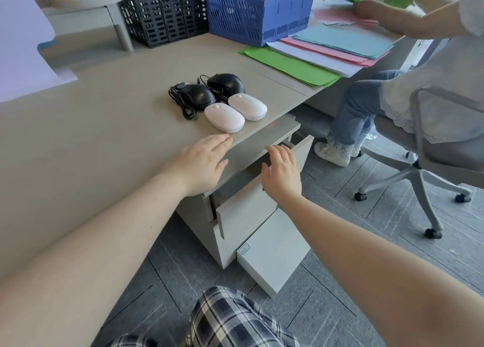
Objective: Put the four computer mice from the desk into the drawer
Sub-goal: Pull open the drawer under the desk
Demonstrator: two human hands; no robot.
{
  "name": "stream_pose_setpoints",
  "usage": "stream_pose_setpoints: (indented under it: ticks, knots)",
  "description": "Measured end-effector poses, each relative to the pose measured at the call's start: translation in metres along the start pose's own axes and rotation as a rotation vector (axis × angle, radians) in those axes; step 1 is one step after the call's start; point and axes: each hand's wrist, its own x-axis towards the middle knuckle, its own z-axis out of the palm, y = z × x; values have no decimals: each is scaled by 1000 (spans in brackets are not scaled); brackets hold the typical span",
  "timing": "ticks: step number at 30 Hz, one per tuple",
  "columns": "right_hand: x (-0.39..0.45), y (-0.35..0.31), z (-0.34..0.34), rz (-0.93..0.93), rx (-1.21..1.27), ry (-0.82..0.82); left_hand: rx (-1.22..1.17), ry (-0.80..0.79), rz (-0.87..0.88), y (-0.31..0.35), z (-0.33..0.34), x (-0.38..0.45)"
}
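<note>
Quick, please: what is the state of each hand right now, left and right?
Left hand: open, flat on the desk edge, holding nothing.
Right hand: open, fingers spread over the drawer, holding nothing.

**Room: shared office desk, daylight**

Floor was grey carpet tile (327, 320) laid in angled strips. Grey office chair (429, 158) on castors sat right of the beige desk (86, 142), occupied (seated person sorting papers). Black mesh organiser (165, 11) and blue file rack (256, 9) stood at the back. Lighting bright, even.
</note>
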Motion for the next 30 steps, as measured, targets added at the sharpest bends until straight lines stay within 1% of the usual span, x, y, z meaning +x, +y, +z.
stream_pose_setpoints:
  ticks: [1,2,4,7,10,18,24,30]
  knots:
    - [2,-4,2,-74,-33,-77,59,-29,-8,2,1,-1]
    - [3,-8,2,-104,-68,-173,107,-43,-18,5,0,-2]
    - [4,-10,4,-80,-121,-311,176,-55,-58,12,4,-5]
    - [4,-10,-1,-63,-169,-329,256,-55,-150,24,14,-11]
    - [2,-8,-12,-38,-203,-341,253,-45,-194,34,18,-12]
    - [-28,16,-53,-6,-411,-489,217,-81,-218,41,12,-17]
    - [-68,39,-77,20,-447,-481,188,-89,-241,44,8,-21]
    - [-84,49,-98,63,-538,-542,187,-82,-252,47,6,-22]
